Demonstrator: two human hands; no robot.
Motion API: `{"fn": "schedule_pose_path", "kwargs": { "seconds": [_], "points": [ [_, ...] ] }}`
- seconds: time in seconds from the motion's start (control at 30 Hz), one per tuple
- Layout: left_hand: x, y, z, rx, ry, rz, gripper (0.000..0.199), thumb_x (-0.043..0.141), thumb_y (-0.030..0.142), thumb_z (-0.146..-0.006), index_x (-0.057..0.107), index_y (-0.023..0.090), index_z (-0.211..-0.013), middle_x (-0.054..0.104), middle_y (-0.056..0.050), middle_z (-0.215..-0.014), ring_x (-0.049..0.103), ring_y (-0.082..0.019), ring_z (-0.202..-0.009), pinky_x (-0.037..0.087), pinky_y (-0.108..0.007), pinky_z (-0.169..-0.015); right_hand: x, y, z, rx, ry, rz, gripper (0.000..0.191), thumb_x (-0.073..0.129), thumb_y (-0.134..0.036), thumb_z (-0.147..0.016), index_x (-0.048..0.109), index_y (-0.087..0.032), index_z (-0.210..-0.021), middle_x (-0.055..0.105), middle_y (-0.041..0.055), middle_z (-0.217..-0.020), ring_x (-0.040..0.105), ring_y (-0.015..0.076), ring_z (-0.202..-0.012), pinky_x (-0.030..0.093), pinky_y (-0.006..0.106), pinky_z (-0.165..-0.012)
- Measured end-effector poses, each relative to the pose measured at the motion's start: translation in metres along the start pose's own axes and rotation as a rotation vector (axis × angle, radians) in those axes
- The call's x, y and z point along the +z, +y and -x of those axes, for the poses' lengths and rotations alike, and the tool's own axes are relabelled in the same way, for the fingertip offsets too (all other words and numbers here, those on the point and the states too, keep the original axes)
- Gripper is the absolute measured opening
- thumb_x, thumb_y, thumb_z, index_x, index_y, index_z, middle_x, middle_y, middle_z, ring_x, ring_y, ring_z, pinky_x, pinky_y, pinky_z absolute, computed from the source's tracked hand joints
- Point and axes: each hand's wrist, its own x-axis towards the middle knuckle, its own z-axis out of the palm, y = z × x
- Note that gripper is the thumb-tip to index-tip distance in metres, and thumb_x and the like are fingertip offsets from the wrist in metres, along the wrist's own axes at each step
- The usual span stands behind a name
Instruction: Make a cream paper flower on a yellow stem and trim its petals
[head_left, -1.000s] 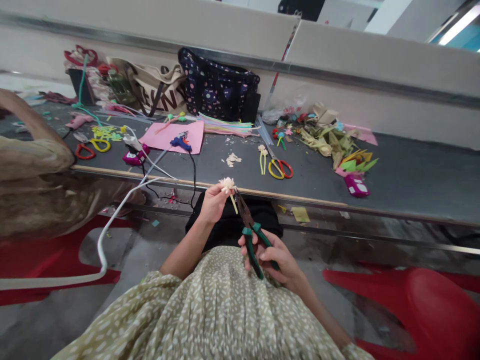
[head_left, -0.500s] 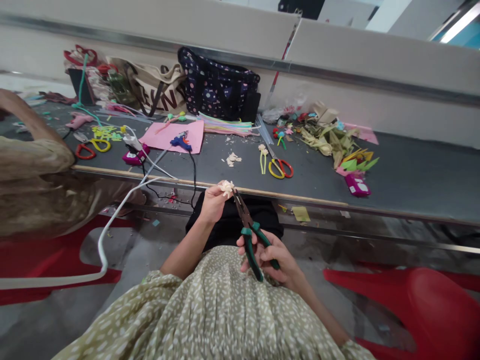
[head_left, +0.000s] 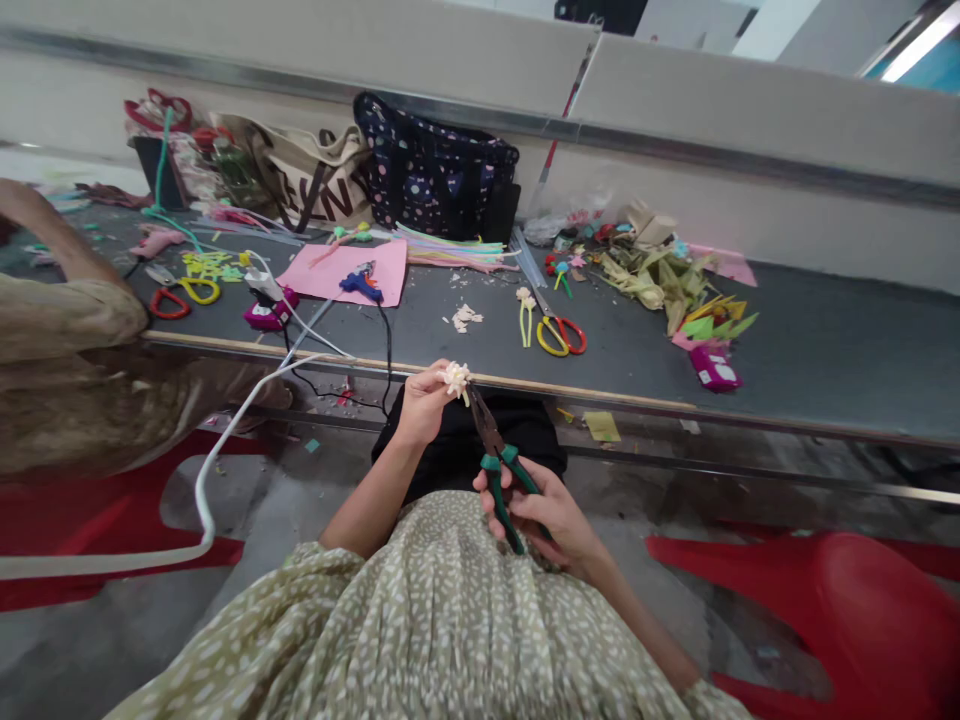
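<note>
Between the fingertips of my left hand [head_left: 422,403] is a small cream craft flower [head_left: 456,378], held above the table's front edge. My right hand [head_left: 551,515] is wrapped round the green handles of long-nose pliers [head_left: 491,440]. The tips of the pliers reach up to the right side of the flower; I cannot tell whether they grip it. On the table beyond lie a small pile of cream pieces [head_left: 466,318], a second cream flower with pale green stems [head_left: 526,312], and scissors [head_left: 561,333] with red and yellow handles.
A blue glue gun [head_left: 363,284] rests on pink paper [head_left: 311,272], its black cord hanging over the edge. Pastel sticks [head_left: 457,252], a polka-dot bag [head_left: 435,165] and dried husks [head_left: 660,275] lie farther back. At left is another person's arm [head_left: 60,235]; red chairs [head_left: 870,610] flank me.
The flower has turned slightly in my left hand, showing more of its petals. The plier handles have come a little closer together and shifted slightly left.
</note>
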Motion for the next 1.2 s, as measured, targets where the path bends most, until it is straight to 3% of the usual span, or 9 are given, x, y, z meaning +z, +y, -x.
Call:
{"fn": "schedule_pose_path", "kwargs": {
  "seconds": [0.43,0.67,0.8,1.2],
  "points": [
    [-0.0038,-0.0014,-0.0005,0.013,-0.001,-0.019,0.017,0.09,0.028,-0.059,0.075,0.02,-0.063,0.063,-0.001,-0.077,0.063,-0.012,-0.074,0.051,-0.025,-0.074,0.0033,0.0027,-0.0014,-0.029,0.052,0.038,0.014,0.069,-0.012,-0.079,0.06,-0.019,-0.086,0.07,0.0095,-0.108,0.062,0.0117,-0.065,0.052,0.025,-0.056],
    [-0.0041,-0.0006,-0.0007,-0.006,0.039,-0.005,0.019,0.09,0.026,-0.058,0.074,0.018,-0.063,0.063,-0.001,-0.078,0.064,-0.012,-0.074,0.052,-0.026,-0.074,-0.0017,0.003,0.0004,-0.043,-0.031,0.028,0.026,0.061,-0.004,-0.07,0.064,-0.017,-0.093,0.067,0.0125,-0.118,0.066,0.0202,-0.089,0.06,0.033,-0.067],
    [-0.0034,-0.0001,-0.001,-0.02,0.047,0.016,0.022,0.092,0.026,-0.055,0.073,0.018,-0.062,0.063,-0.001,-0.078,0.065,-0.012,-0.074,0.052,-0.027,-0.074,-0.0018,0.0023,0.0009,-0.04,-0.034,0.021,0.025,0.061,-0.004,-0.071,0.063,-0.017,-0.093,0.067,0.013,-0.119,0.067,0.0215,-0.092,0.06,0.034,-0.068],
    [-0.0085,-0.0008,-0.0024,0.065,-0.005,-0.035,0.018,0.091,0.026,-0.06,0.074,0.02,-0.063,0.065,-0.002,-0.078,0.063,-0.012,-0.075,0.052,-0.026,-0.073,0.004,0.0,-0.0005,-0.048,0.05,0.043,0.014,0.065,-0.009,-0.078,0.06,-0.019,-0.086,0.07,0.0087,-0.107,0.063,0.012,-0.062,0.053,0.027,-0.057]
  ]
}}
